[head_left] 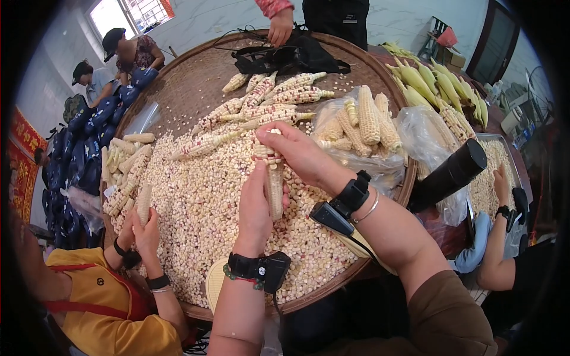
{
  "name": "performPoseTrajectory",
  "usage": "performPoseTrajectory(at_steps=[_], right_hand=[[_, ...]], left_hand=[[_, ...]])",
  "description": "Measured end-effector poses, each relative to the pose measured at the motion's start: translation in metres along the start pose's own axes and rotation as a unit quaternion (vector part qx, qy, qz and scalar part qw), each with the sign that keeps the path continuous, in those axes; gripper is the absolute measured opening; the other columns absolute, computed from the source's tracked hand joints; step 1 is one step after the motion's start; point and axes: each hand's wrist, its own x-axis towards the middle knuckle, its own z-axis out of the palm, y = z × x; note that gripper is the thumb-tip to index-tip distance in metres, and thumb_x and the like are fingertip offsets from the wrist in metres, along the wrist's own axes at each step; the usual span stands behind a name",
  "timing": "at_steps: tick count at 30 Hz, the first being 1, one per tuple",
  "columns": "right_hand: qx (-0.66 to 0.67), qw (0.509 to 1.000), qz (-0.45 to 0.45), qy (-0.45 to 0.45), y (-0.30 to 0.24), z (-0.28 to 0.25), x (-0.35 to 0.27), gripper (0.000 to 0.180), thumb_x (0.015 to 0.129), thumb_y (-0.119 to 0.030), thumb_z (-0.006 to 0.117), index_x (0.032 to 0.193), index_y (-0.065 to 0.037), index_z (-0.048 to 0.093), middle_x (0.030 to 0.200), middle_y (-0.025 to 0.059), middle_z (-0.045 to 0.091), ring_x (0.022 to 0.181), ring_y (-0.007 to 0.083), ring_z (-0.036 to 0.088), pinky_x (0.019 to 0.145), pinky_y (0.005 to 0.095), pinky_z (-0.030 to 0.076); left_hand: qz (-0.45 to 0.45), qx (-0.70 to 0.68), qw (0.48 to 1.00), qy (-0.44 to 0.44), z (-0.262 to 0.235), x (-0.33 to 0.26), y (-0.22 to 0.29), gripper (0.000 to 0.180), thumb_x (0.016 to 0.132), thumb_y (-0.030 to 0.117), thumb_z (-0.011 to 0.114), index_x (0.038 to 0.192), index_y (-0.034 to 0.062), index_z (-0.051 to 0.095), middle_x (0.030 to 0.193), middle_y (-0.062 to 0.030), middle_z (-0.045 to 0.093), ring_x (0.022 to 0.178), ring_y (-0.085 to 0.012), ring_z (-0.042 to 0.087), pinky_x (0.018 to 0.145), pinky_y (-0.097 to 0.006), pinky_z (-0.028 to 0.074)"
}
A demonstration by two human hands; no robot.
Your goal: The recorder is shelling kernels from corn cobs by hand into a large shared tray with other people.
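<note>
Above the loose kernels, I hold a corn cob (275,188) upright between both hands. Its lower part is bare, while pale and dark red kernels remain around its upper part. My left hand (255,204) is wrapped round the bare lower part from the left, with its thumb pointing up. My right hand (294,151) is closed on the upper end, thumb and fingers at the kernels. Pale kernels (196,202) with some red ones are heaped in a large round woven tray (409,190) beneath. Beyond my hands lie several speckled ears of corn (297,95).
At left, a person in yellow holds a pale cob (144,204) near piled cobs (127,163). Stripped cobs (368,118) fill a plastic bag at right, near a black bottle (448,175) and green-husked corn (430,80). A hand (281,26) touches a black bag (314,56) at the back.
</note>
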Motion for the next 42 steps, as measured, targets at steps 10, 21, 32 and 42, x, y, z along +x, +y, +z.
performPoseTrajectory(at_steps=[10, 21, 32, 42], right_hand=[[-0.133, 0.991, -0.019, -0.002, -0.002, 0.001, -0.003, 0.027, 0.093, -0.029, 0.063, 0.108, -0.007, 0.06, 0.088, -0.0005, 0.058, 0.079, 0.0057, 0.05, 0.069, 0.0225, 0.044], [-0.102, 0.995, -0.009, -0.008, -0.005, 0.002, -0.002, 0.032, 0.093, -0.033, 0.064, 0.107, -0.005, 0.06, 0.09, 0.0004, 0.059, 0.082, 0.0067, 0.051, 0.07, 0.0236, 0.045], [-0.081, 0.997, -0.017, 0.0, 0.002, 0.002, 0.004, 0.042, 0.089, -0.041, 0.067, 0.111, -0.005, 0.059, 0.086, 0.0038, 0.059, 0.074, 0.0084, 0.052, 0.063, 0.0243, 0.045], [-0.071, 0.996, -0.055, 0.008, 0.016, -0.003, 0.013, 0.04, 0.088, -0.038, 0.068, 0.108, -0.005, 0.056, 0.085, 0.0041, 0.059, 0.076, 0.0097, 0.053, 0.065, 0.0277, 0.046]], left_hand=[[-0.012, 0.009, 0.999, 0.032, 0.003, 0.001, -0.003, 0.048, 0.098, 0.051, 0.044, 0.103, 0.0043, 0.055, 0.073, -0.0068, 0.058, 0.055, -0.0142, 0.056, 0.049, -0.027, 0.047], [0.022, -0.012, 1.0, -0.013, 0.003, -0.006, 0.003, 0.041, 0.1, 0.045, 0.045, 0.102, 0.0053, 0.056, 0.072, -0.0051, 0.058, 0.052, -0.0113, 0.054, 0.048, -0.023, 0.044], [0.013, -0.06, 0.998, 0.012, -0.002, -0.006, -0.002, 0.037, 0.1, 0.042, 0.046, 0.097, 0.0066, 0.055, 0.067, -0.0065, 0.058, 0.049, -0.0123, 0.054, 0.044, -0.023, 0.044], [0.044, -0.01, 0.999, 0.021, 0.013, -0.009, 0.003, 0.036, 0.101, 0.04, 0.044, 0.104, 0.005, 0.055, 0.069, -0.0054, 0.057, 0.048, -0.0117, 0.052, 0.042, -0.023, 0.041]])
